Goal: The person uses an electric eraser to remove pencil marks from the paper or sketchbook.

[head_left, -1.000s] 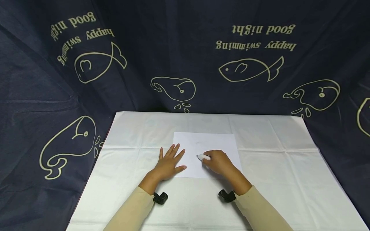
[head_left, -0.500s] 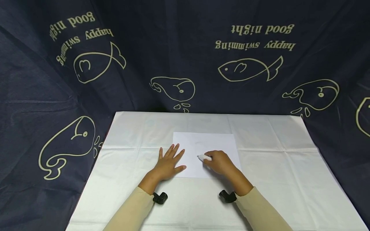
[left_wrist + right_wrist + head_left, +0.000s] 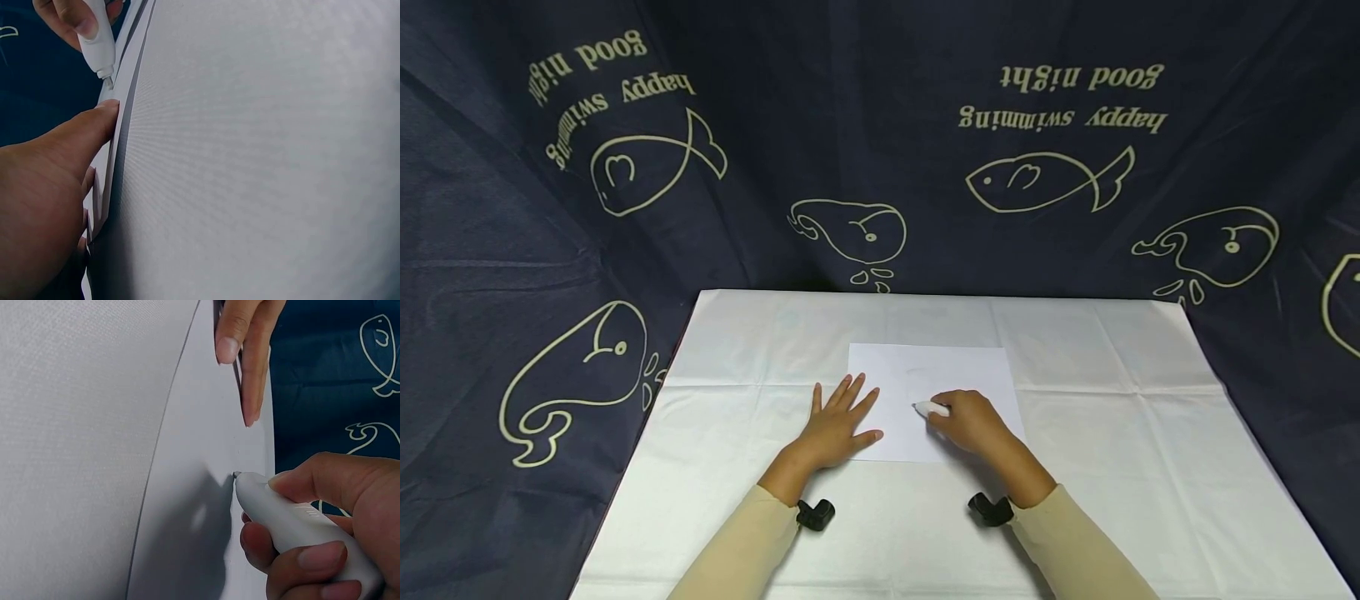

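A sheet of white paper [image 3: 891, 442] lies on the white-covered table, with a faint curved mark on its upper middle. My left hand [image 3: 833, 432] rests on the paper's left side, fingers straight and spread. My right hand [image 3: 972, 423] grips a thick white pen [image 3: 932, 408] over the middle of the sheet. In the right wrist view the fingers curl round the body of the pen [image 3: 294, 525], and its narrow grey tip is at the paper [image 3: 187, 456]. The left wrist view has the left thumb at the paper's edge, close to the pen [image 3: 99, 47].
White cloth with fold creases covers the table [image 3: 1120, 467]. Behind it and on the left hangs a dark blue curtain [image 3: 850, 108] printed with fish, whales and words. A black wrist camera [image 3: 816, 515] sits on the left wrist, another camera [image 3: 989, 509] on the right.
My right hand and the pen have shifted very slightly to the right over the paper. The left hand has stayed in place.
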Tool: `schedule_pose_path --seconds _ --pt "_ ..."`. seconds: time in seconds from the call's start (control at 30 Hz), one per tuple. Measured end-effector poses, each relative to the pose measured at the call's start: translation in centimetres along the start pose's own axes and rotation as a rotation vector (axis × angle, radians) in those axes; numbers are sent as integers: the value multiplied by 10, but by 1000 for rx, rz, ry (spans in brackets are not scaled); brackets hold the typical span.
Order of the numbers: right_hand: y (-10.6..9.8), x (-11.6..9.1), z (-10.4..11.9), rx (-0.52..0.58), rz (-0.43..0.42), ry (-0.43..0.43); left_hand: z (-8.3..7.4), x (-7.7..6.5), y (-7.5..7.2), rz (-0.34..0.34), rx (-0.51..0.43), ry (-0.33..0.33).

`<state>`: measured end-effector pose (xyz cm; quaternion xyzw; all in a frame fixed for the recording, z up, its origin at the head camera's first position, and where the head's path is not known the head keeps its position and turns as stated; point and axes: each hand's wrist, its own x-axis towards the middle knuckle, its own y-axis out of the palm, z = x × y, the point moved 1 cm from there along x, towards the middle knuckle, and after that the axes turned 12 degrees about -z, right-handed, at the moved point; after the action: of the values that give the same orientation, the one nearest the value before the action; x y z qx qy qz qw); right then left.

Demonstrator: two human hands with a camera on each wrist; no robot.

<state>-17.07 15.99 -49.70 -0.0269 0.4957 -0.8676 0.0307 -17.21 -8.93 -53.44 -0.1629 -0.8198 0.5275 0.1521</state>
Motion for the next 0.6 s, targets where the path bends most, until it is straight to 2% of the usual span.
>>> schedule_pose_path --seconds 0.6 --pt "-1 0 2 6 5 2 1 0 2 6 8 0"
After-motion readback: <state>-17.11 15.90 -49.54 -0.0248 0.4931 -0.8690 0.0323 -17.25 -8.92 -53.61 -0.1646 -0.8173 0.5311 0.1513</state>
